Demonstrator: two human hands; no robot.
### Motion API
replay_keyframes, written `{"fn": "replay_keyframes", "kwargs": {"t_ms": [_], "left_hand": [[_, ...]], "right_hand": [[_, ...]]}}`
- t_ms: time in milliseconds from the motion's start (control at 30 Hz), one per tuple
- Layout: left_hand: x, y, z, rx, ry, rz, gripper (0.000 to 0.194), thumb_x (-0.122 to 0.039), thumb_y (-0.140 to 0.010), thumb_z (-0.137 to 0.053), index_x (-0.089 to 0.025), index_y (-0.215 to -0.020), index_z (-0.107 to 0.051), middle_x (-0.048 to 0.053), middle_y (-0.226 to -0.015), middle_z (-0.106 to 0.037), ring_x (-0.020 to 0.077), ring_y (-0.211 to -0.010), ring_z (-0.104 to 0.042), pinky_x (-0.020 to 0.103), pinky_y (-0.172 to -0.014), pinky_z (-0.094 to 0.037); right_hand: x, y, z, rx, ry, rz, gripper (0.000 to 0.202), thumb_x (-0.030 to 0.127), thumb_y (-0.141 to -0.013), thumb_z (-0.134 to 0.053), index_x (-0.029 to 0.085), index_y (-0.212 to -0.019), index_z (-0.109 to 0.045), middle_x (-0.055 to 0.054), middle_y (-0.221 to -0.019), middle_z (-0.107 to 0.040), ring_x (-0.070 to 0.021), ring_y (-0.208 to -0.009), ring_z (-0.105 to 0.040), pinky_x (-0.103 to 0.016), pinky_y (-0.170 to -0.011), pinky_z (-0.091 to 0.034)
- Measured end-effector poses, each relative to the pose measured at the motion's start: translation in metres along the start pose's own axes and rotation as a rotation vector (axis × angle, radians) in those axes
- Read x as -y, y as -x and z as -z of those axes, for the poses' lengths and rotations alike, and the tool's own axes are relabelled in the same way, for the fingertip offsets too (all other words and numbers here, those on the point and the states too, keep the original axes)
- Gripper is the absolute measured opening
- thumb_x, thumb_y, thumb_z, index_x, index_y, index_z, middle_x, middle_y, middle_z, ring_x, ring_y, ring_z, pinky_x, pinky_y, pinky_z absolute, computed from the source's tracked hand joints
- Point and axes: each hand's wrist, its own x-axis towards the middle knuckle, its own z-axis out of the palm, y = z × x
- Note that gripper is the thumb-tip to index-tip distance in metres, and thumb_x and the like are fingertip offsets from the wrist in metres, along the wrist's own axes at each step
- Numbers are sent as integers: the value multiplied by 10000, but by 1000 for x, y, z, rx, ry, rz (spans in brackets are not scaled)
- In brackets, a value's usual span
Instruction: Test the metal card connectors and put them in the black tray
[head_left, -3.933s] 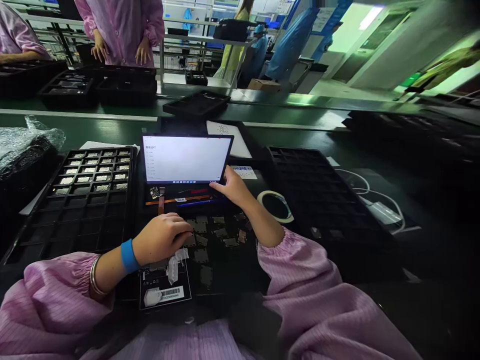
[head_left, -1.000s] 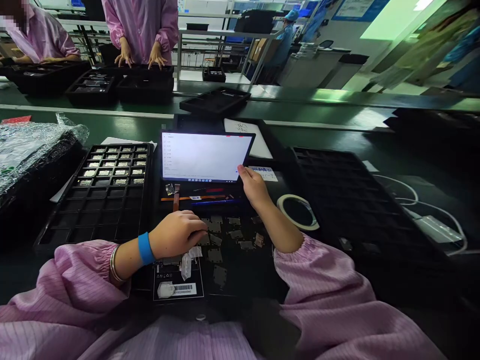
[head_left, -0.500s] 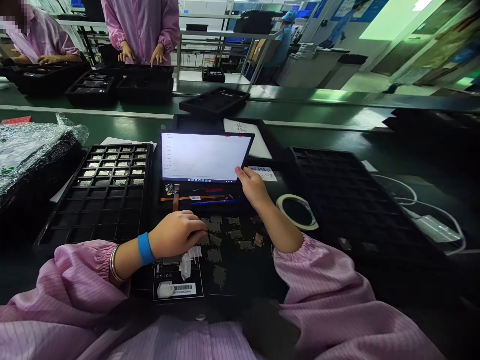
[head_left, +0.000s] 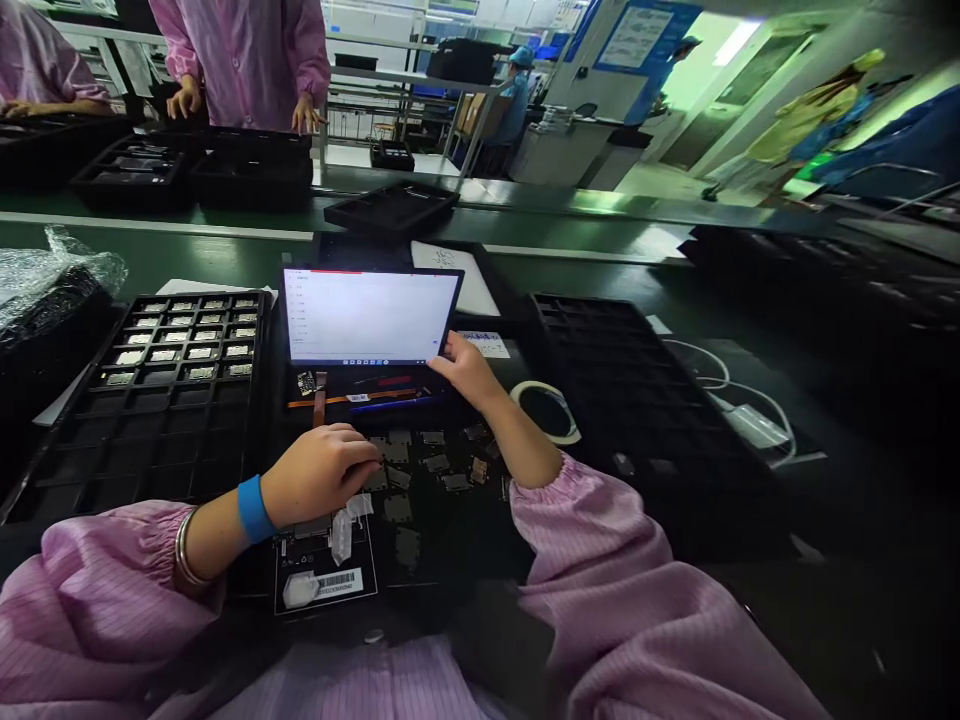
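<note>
Plastic wrap [head_left: 52, 285] sits beside the left grid tray [head_left: 180, 410]. The left hand [head_left: 319, 472] hangs over the barcode board [head_left: 362, 553], fingers curled; can't tell if they hold anything. The lit tablet [head_left: 367, 315] stands behind small flat plates [head_left: 407, 547]. The right hand [head_left: 469, 372] pinches its lower right corner. A pale ring [head_left: 564, 438] fills part of the gap before the right grid tray [head_left: 630, 380].

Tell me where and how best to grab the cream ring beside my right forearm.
I'd pinch the near rim of the cream ring from above, one finger inside its dark, seemingly open centre: it appears to lie flat, with the right forearm close on its left and the black tray on its right.
</note>
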Motion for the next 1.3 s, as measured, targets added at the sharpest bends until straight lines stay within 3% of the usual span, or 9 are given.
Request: {"fn": "replay_keyframes", "kwargs": {"t_ms": [133, 400, 1300], "left_hand": [[0, 0, 0, -3, -8, -2, 190, -210, -949, -532, -184, -953, -720, 54, -899, -739, 205, -846, -669, 343, -756, -554], [0, 0, 0, -7, -13, -1, 190, -214, -951, -533, -185, -956, -721, 50, -903, -739, 199, -843, -669, 334, -760, -552], [-1, -2, 2, 31, -6, 10, 192, -197, -941, -540, -167, -981, -726, 64, -905, -749, 216, -868, -665, 357, -784, -552]], "right_hand": [[0, 2, -1, 12, 46, 48, 527, 301, -691, -694, 204, -1193, -567, -94, -1198, -671, -277, -1090, -624, -431, -973, -477], [2, 3, -2, -35, 243, 75, 529, 309, -714, -716, 212, -1202, -536, -121, -1217, -641, -318, -1103, -601, -475, -949, -471], [-9, -3, 0, -9, 197, 120, 576, 275, -712, -690, 226, -1258, -516, -106, -1242, -636, -322, -1133, -601, -494, -993, -460]]}}
